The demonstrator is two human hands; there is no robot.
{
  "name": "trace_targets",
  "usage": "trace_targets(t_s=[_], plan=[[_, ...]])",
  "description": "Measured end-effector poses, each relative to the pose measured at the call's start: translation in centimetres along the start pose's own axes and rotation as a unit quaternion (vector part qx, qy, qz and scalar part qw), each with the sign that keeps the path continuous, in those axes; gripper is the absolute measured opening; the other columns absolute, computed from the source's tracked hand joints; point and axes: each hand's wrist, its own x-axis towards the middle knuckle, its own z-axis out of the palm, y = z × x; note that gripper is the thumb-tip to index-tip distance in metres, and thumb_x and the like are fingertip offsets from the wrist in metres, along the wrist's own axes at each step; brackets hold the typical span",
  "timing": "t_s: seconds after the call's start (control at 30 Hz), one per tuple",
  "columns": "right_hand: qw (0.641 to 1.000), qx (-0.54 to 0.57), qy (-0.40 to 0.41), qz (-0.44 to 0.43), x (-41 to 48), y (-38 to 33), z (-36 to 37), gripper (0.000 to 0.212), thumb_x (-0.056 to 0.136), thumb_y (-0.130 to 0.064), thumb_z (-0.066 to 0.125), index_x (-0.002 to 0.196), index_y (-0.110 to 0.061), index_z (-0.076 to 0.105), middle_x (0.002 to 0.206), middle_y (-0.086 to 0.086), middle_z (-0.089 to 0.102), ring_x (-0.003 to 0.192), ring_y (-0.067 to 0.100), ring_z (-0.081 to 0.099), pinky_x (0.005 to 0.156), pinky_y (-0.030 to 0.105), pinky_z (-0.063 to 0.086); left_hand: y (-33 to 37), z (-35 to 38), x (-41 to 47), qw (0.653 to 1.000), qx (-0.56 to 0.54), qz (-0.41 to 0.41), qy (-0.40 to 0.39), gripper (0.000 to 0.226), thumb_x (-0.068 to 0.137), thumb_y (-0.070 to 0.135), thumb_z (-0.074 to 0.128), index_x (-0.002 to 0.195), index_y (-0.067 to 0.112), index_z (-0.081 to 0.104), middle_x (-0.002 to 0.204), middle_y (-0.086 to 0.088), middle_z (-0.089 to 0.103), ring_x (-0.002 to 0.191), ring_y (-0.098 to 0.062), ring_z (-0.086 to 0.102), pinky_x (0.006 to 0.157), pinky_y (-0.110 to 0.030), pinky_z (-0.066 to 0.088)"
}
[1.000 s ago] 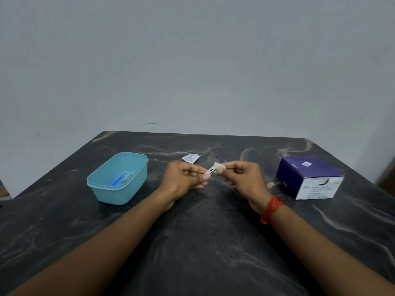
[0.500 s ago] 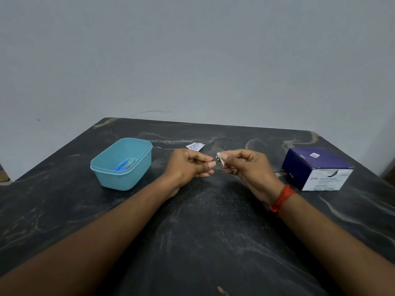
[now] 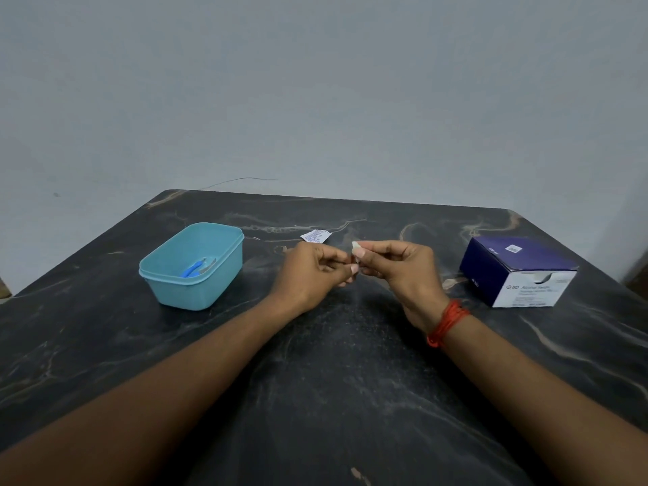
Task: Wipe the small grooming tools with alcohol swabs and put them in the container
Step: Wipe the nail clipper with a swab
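Right grip (image 3: 403, 271) pinches a white alcohol swab (image 3: 356, 248) at centre frame, fingertips meeting those of the left grip (image 3: 312, 275), whose curled fingers pinch a small tool (image 3: 354, 265) that is almost hidden between them. Both are above the dark marbled bench (image 3: 333, 380). At left, a teal container (image 3: 164, 275) holds a blue-handled tool (image 3: 191, 270). A torn wrapper (image 3: 315, 236) lies just behind the hands. A purple alcohol swab box (image 3: 519, 271) stands at right.

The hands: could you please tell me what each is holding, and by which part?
The right hand pinches a swab by its lower part. The left hand pinches a small tool, almost hidden; which part cannot be told.
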Motion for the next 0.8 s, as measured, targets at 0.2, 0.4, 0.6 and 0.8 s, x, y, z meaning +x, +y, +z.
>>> trace_targets(t_s=[0.2,0.4,0.6,0.8], plan=[[0.988,-0.141,-0.005,-0.068,0.5,0.5,0.0,0.012,0.08,-0.015,0.08,0.092,-0.016,0.08,0.089,0.0,0.078,0.081,0.009,0.072,0.069,0.023,0.056,0.2,0.3,-0.2,0.999,-0.048,-0.018,-0.003,0.014,0.084,0.003,0.075,0.089,0.015,0.074,0.079,-0.014,0.077,0.079,-0.028,0.076,0.08,-0.047,0.061],[0.985,-0.161,-0.006,-0.069,0.8,0.7,-0.2,0.011,0.08,-0.018,0.081,0.091,-0.016,0.081,0.083,0.0,0.078,0.079,0.019,0.074,0.072,0.035,0.061,0.8,0.4,-0.6,0.99,-0.125,-0.052,-0.03,0.023,0.088,0.004,0.072,0.11,0.007,0.069,0.087,-0.017,0.077,0.087,-0.027,0.076,0.082,-0.04,0.062],[0.992,-0.103,0.021,-0.063,0.7,-0.5,-0.2,0.01,0.081,-0.016,0.08,0.09,-0.013,0.079,0.084,-0.001,0.078,0.071,0.002,0.069,0.062,0.02,0.054,1.5,-0.3,-0.6,0.971,-0.217,-0.095,-0.022,0.027,0.088,0.006,0.071,0.113,-0.001,0.066,0.093,-0.022,0.075,0.087,-0.029,0.076,0.079,-0.034,0.062],[0.995,-0.082,0.034,-0.043,1.0,-1.1,-1.4,0.017,0.081,-0.015,0.078,0.096,-0.007,0.078,0.087,-0.001,0.077,0.068,-0.005,0.065,0.059,0.015,0.05,0.9,-1.1,0.1,0.978,-0.193,-0.068,0.047,0.021,0.083,0.013,0.078,0.103,0.012,0.074,0.099,-0.005,0.077,0.092,-0.011,0.071,0.082,-0.027,0.057]])
